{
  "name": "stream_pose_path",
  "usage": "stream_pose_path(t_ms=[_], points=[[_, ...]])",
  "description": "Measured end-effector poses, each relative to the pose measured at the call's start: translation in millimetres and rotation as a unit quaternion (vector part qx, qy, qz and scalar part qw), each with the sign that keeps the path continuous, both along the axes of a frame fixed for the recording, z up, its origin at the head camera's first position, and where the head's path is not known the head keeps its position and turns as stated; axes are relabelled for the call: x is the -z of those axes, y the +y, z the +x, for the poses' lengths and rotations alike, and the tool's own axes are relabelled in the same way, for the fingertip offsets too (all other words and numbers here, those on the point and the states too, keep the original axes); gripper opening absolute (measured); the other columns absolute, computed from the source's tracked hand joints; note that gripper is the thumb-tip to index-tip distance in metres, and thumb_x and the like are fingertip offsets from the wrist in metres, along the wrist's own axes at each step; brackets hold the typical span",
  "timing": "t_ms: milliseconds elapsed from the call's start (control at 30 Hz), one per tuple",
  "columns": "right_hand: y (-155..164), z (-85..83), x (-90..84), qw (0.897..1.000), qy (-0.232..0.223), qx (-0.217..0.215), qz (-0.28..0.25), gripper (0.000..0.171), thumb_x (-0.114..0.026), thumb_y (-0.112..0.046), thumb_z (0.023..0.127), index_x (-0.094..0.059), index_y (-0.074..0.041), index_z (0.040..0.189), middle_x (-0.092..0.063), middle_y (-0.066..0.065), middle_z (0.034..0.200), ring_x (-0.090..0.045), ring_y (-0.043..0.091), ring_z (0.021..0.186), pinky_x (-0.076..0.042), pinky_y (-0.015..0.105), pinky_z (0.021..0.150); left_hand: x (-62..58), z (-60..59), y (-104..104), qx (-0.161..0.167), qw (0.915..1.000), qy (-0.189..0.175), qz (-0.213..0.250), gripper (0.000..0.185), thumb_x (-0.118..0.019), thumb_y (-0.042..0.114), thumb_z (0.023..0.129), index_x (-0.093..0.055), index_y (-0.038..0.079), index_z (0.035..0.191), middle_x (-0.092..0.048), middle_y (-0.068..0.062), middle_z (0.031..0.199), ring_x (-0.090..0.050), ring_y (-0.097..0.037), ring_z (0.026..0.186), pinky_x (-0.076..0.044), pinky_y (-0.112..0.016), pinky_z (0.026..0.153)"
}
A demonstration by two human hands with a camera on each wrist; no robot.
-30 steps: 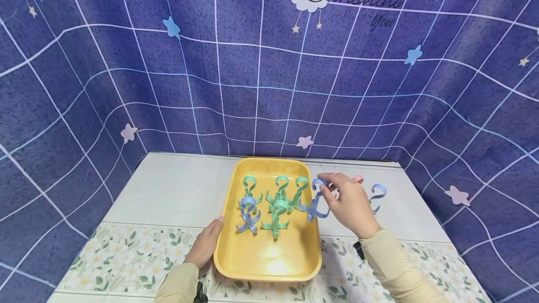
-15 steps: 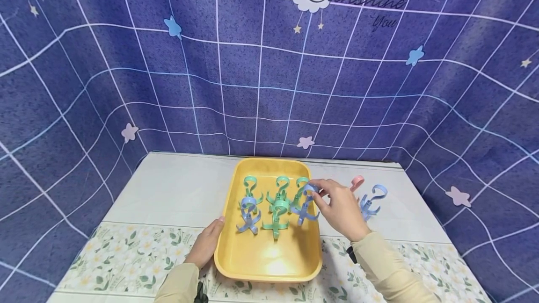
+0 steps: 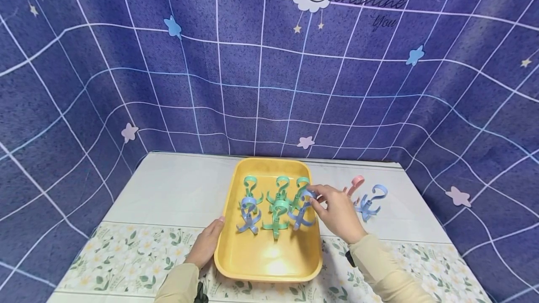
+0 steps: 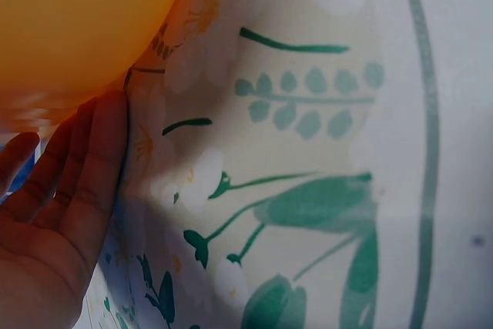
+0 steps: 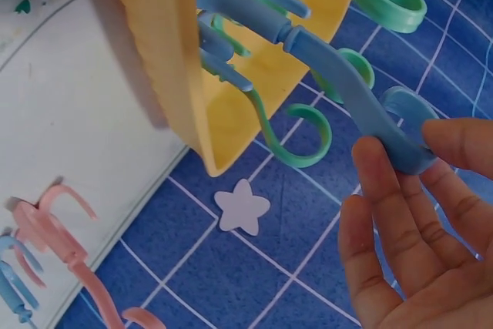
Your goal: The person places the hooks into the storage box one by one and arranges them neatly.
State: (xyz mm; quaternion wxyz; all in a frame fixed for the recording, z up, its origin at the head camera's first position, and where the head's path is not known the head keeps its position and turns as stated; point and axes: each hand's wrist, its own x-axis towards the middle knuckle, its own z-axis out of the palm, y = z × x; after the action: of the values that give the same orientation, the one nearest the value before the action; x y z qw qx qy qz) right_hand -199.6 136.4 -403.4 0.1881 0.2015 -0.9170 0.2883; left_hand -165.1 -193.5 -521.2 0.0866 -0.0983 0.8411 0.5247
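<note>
The yellow tray (image 3: 269, 256) sits on the table (image 3: 168, 195), and everything else is placed from it. At the tray's near left corner the left hand (image 3: 206, 244) lies flat against the outer wall, fingers (image 4: 85, 167) straight and touching the rim, gripping nothing. The floral cloth (image 4: 308, 190) covers the table's near part under that hand.

On the tray's right side, the right hand (image 3: 337, 212) pinches the curled top of a blue hook (image 3: 302, 214) between thumb and fingertips (image 5: 393, 190). The hook stands upright inside the tray, its prongs at the tray floor by the right wall.

Left of it on the tray floor stand a green hook (image 3: 275, 219) in the middle and another blue hook (image 3: 248, 216) by the left wall. Behind these, toward the tray's far end, three more green hooks (image 3: 281, 191) stand in a row.

Outside the tray, to the right beyond the right hand, a pink hook (image 3: 355, 183) and a light blue hook (image 3: 370, 202) rest on the table close together. Behind the tray's far end hangs the blue checked backdrop (image 3: 269, 69).
</note>
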Motion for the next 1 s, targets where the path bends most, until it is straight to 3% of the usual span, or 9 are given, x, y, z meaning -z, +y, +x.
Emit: stream_pose_path(t_ms=[267, 500, 767, 1000], points=[[0, -2.9, 11.9, 1.000, -0.018, 0.006, -0.001, 0.027, -0.080, -0.005, 0.086, -0.076, -0.007, 0.113, -0.075, 0.005, 0.094, -0.070, 0.019, 0.076, -0.055, 0.036, 0.064, 0.2, -0.5, 1, 0.004, 1.0000, -0.008, 0.000, 0.086, -0.020, 0.070, 0.103, -0.037, 0.005, 0.157, -0.052, -0.020, 0.148, -0.044, -0.045, 0.138, -0.028, -0.063, 0.117], [0, -3.3, 21.7, 0.999, -0.036, 0.001, -0.009, 0.027, -0.080, -0.004, 0.087, -0.076, -0.007, 0.113, -0.075, 0.003, 0.094, -0.070, 0.018, 0.077, -0.057, 0.034, 0.067, 0.0, 0.8, 1, 0.001, 1.0000, -0.004, 0.005, 0.083, -0.021, 0.068, 0.104, -0.038, 0.005, 0.156, -0.053, -0.020, 0.147, -0.046, -0.044, 0.137, -0.030, -0.062, 0.117], [-1, -3.1, 30.5, 0.998, -0.059, 0.005, -0.010, 0.025, -0.080, -0.002, 0.086, -0.075, -0.007, 0.111, -0.074, 0.003, 0.095, -0.070, 0.019, 0.079, -0.059, 0.034, 0.070, 0.2, 0.3, 1, -0.001, 1.0000, -0.006, -0.003, 0.086, -0.021, 0.069, 0.103, -0.035, 0.004, 0.157, -0.048, -0.022, 0.151, -0.040, -0.046, 0.141, -0.025, -0.063, 0.118], [-1, -6.8, 33.5, 0.999, -0.050, -0.007, -0.010, 0.025, -0.079, -0.001, 0.086, -0.076, -0.009, 0.110, -0.074, 0.002, 0.096, -0.070, 0.018, 0.080, -0.058, 0.034, 0.070, -0.3, -0.1, 2, -0.002, 0.9999, -0.011, -0.002, 0.087, -0.020, 0.069, 0.103, -0.032, 0.003, 0.158, -0.041, -0.022, 0.156, -0.033, -0.047, 0.145, -0.021, -0.062, 0.119]])
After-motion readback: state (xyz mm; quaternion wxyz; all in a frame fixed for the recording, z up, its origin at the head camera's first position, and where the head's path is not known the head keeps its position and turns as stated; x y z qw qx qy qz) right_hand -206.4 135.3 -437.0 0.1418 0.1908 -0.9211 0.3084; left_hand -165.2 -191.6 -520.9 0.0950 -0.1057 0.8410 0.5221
